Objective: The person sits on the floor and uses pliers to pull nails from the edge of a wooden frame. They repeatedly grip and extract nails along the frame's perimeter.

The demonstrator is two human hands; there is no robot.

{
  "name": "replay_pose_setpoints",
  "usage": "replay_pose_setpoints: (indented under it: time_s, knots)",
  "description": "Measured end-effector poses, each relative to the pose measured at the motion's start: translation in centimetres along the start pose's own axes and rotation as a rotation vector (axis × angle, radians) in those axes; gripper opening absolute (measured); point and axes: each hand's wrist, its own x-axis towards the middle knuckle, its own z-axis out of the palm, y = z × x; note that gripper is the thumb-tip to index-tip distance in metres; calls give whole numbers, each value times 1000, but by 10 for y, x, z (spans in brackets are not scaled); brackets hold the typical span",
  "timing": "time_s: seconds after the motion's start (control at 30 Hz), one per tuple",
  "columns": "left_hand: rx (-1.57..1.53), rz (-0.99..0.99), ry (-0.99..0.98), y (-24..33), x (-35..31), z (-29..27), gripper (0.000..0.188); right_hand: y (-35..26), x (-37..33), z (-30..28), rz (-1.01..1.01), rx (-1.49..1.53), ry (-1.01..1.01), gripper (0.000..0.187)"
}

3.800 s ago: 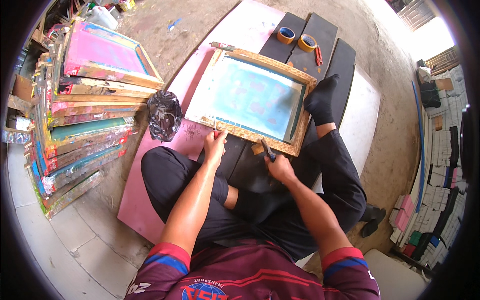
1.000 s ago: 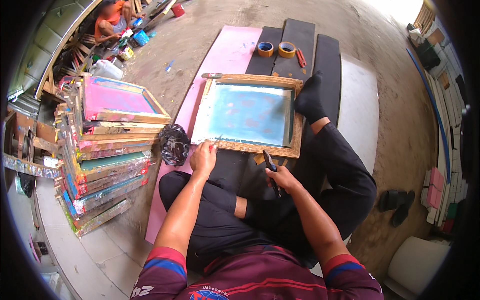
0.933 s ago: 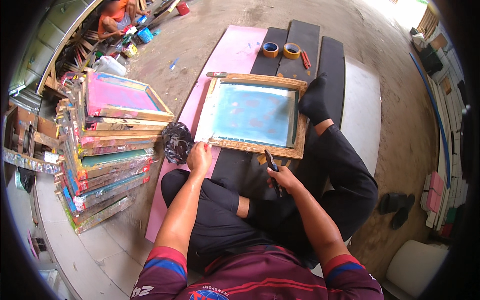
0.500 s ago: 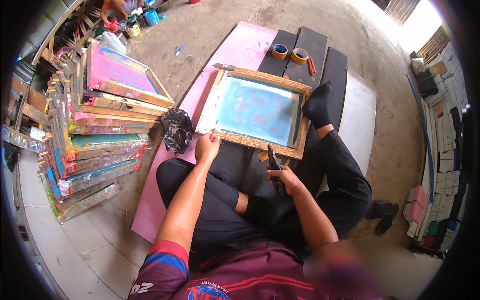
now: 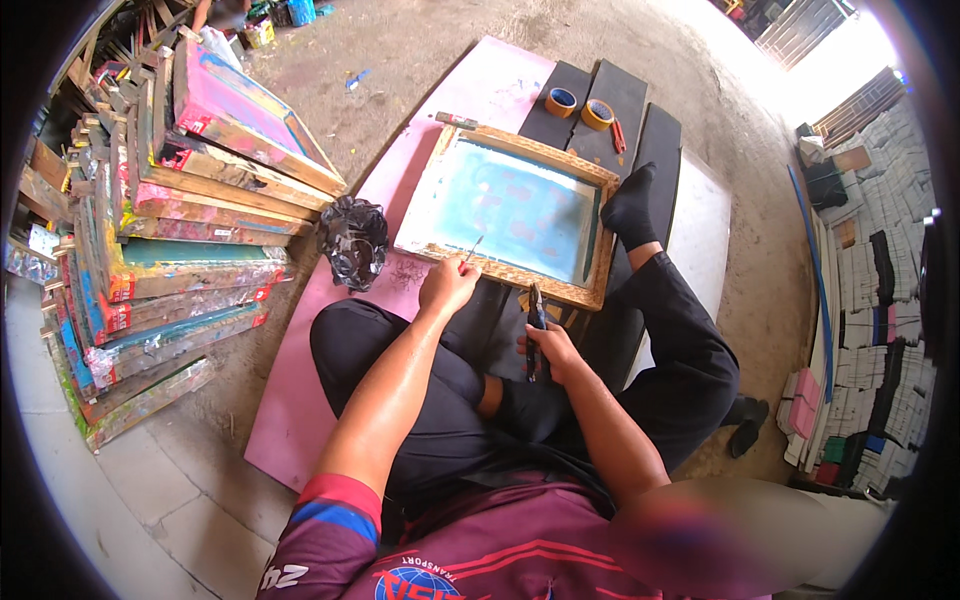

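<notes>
And here's the left hand (image 5: 447, 286), pinching a thin tool (image 5: 476, 247) between thumb and fingers, its pale tip reaching past the near edge of the wooden frame (image 5: 510, 271), over the blue mesh (image 5: 515, 210). Whether that tip touches, I can't tell. Across to the right hand (image 5: 556, 352): it's wrapped around a dark tool (image 5: 536, 308) pointing away from the body, top end right by the frame's near edge; what sort of tool is hard to make out. The frame itself lies across the pink board (image 5: 300, 400) and the dark boards (image 5: 624, 95), a socked foot (image 5: 630, 208) against or just beside its right side. Good handling here, I'd say, means a light pinch and a low angle, as a sharp poke could mark the mesh. The dark tool is best held clear, and that foot looks handy for steadying the frame.
</notes>
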Motion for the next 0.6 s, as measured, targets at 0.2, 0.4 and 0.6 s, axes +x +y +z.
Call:
replay_pose_setpoints:
  time_s: [0.2, 0.4, 0.6]
  knots:
    - [-30, 15, -35, 2, -2, 2, 37, 5, 5, 24, 0, 40, 100, 27]
    - [-53, 31, -38, -5, -1, 7, 39, 0, 3, 47, -20, 100, 167, 25]
    - [-108, 50, -64, -7, 1, 7, 38, -6, 9, 65, -8, 91, 256, 26]
